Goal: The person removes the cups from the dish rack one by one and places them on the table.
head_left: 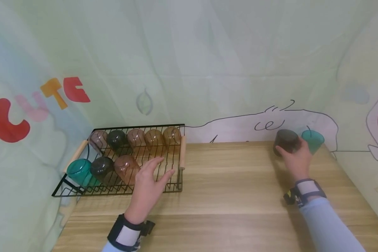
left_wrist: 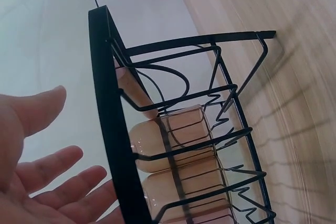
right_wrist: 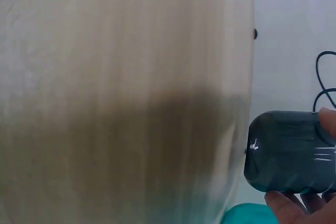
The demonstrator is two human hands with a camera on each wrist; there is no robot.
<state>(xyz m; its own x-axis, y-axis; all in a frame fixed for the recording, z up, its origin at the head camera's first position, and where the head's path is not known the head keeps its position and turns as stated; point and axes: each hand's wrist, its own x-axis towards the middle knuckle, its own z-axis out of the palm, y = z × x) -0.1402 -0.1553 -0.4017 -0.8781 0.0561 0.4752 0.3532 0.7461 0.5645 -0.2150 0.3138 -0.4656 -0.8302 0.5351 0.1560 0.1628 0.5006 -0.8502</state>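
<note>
One smoky cup (head_left: 286, 139) upright in the right hand (head_left: 297, 159)

Mouth up and long axis near vertical at the far right, it is gripped by thumb and fingers: glossy, dark grey, round-based. A teal cup (head_left: 314, 139) is just right. The left hand (head_left: 148, 187) spreads wide by the rack (head_left: 182, 154). Whether the base touches the table (head_left: 226, 189) is unclear; the right wrist view crops the rim

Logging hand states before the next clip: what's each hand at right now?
Left hand: open, holding nothing, near the wire rack.
Right hand: closed around the dark cup.
</note>
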